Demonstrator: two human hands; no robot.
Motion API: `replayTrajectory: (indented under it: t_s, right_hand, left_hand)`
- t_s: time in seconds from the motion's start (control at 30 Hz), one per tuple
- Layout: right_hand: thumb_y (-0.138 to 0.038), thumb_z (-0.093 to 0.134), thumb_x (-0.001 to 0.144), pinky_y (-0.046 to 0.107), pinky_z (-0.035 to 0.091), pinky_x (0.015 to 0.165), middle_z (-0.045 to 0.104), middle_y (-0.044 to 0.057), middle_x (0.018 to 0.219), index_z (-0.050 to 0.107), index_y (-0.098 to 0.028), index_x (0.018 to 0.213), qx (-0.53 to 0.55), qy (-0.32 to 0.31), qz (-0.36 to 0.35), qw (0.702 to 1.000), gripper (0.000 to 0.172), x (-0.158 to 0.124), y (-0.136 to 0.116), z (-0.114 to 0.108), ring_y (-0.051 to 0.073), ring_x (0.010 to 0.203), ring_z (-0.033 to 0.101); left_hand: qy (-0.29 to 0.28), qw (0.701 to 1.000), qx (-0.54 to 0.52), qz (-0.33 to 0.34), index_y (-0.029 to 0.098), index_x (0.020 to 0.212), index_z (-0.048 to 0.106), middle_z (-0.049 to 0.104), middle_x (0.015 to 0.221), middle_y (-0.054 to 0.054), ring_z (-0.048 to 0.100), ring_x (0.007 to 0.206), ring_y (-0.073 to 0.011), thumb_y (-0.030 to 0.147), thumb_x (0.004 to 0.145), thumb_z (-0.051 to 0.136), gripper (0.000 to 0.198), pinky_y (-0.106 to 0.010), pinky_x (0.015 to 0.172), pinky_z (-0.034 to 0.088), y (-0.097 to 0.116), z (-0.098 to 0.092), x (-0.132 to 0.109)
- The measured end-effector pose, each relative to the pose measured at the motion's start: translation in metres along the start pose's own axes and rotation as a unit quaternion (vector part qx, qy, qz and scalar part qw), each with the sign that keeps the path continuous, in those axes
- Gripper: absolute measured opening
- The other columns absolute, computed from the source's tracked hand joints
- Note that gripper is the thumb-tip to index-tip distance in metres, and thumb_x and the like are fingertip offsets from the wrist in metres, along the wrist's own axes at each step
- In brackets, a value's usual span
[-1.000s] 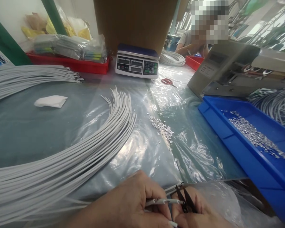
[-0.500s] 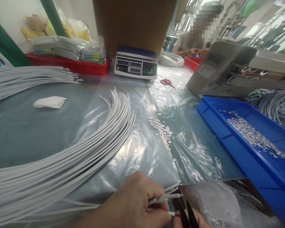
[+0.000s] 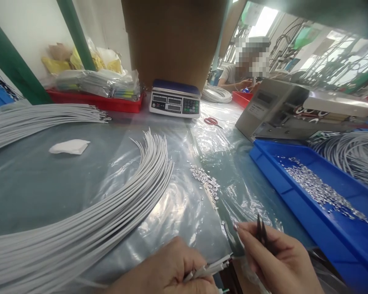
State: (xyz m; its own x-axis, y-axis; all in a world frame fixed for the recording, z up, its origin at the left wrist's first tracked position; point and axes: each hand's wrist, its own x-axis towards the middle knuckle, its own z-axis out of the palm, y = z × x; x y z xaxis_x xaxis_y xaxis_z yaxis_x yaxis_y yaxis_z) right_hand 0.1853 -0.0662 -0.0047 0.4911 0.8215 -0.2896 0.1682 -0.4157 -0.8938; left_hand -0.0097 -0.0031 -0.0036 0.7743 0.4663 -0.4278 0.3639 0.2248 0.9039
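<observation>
At the bottom middle, my left hand (image 3: 174,269) is closed around several white cables (image 3: 213,266), their cut ends pointing right. My right hand (image 3: 279,257), to its right, has dark tweezers (image 3: 262,232) tucked in its grip, two tips pointing up. Its thumb and forefinger pinch together at a tiny shiny bit (image 3: 234,225), too small to name. Just beyond the hands, small silvery metal pieces (image 3: 205,179) are scattered over the plastic-covered table (image 3: 184,220). A large bundle of white cables (image 3: 119,204) curves along the left.
A blue tray (image 3: 282,179) with more metal pieces stands right, beside a metal machine (image 3: 266,110) and coiled cables (image 3: 355,159). Behind are a scale (image 3: 174,102), red scissors (image 3: 213,121) and a red tray (image 3: 122,107). Another person (image 3: 233,77) sits at the far right.
My right hand has moved up and right, away from the cable ends, with the tweezers in it. My left hand still holds the cables. The view has tilted up slightly.
</observation>
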Motion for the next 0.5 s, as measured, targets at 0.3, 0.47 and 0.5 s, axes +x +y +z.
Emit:
replayTrajectory:
  t_s: [0.3,0.47,0.5]
  right_hand:
    - [-0.043,0.058,0.086,0.03,0.036,0.054,0.055,-0.002,0.054,0.057,-0.021,0.063,-0.164,0.02,-0.152,0.974,0.032,0.023,0.002,0.003,0.015,0.055,0.048]
    - [-0.052,0.068,0.078,0.029,0.042,0.053,0.063,0.0,0.057,0.07,-0.024,0.064,-0.083,0.018,-0.14,0.986,0.032,0.001,0.0,0.006,0.017,0.054,0.055]
    - [-0.053,0.075,0.072,0.029,0.045,0.054,0.068,0.001,0.059,0.077,-0.026,0.074,-0.039,0.029,-0.132,0.99,0.027,-0.005,0.0,0.008,0.018,0.053,0.06]
  left_hand:
    - [-0.025,0.999,0.007,0.034,0.015,0.07,0.058,0.039,0.059,0.005,0.036,0.055,-0.0084,0.037,0.093,0.05,0.032,-0.021,0.049,0.025,-0.002,-0.004,0.006]
    - [0.025,0.995,-0.041,0.093,0.018,0.07,0.06,0.029,0.061,0.005,0.03,0.058,-0.0104,0.038,0.092,0.054,0.031,-0.023,0.054,0.027,-0.004,-0.002,0.003]
    - [0.017,0.994,-0.055,0.096,0.018,0.069,0.058,0.028,0.061,0.005,0.029,0.058,-0.0104,0.04,0.092,0.055,0.032,-0.023,0.053,0.026,-0.002,-0.004,0.003]
